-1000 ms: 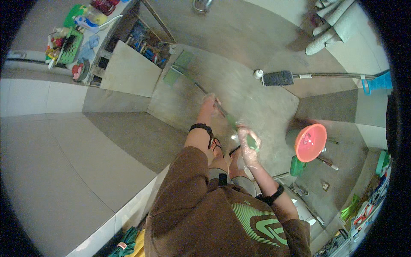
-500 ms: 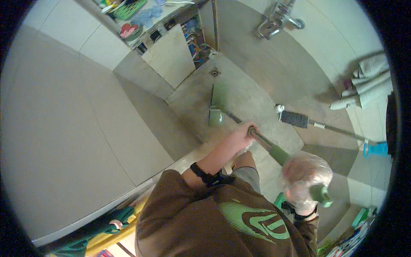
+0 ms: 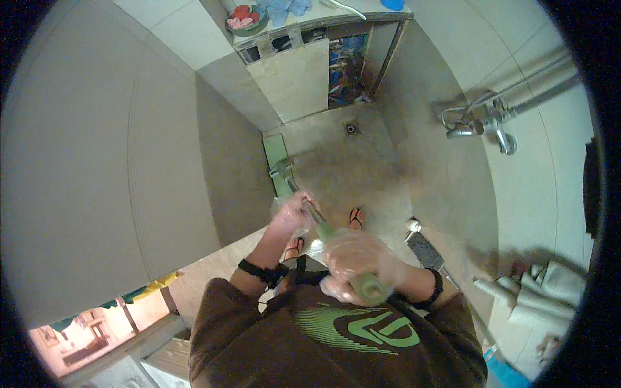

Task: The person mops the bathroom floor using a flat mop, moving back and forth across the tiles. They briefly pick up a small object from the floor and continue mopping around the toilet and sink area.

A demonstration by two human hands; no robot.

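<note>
A grey wall filled the left side. Beside it spread the grey-brown floor. At the far end of the floor stood a worktop, with blue cloth-like things lying on it. The person's brown shirt, with a green print, took up the lower edge.

A pale panel stood against the worktop's front, next to an open space crowded with small things too jumbled to tell apart.

The wiper slanted between the person's hands, its green flat head down on the floor along the foot of the left wall. Its handle rose from there toward the shirt.

Grey towels hung at the lower right, and a metal tap was fixed to the right-hand wall. Below the tap, a dark brush with a long pole rested near that wall.

The right grip, in clear plastic and partly blurred, was wrapped around the upper handle, the green end showing just below it. The left grip, also in clear plastic, was closed around the shaft lower down, nearer the head.

The feet wore black sandals. A round drain sat in the floor before the panel.
</note>
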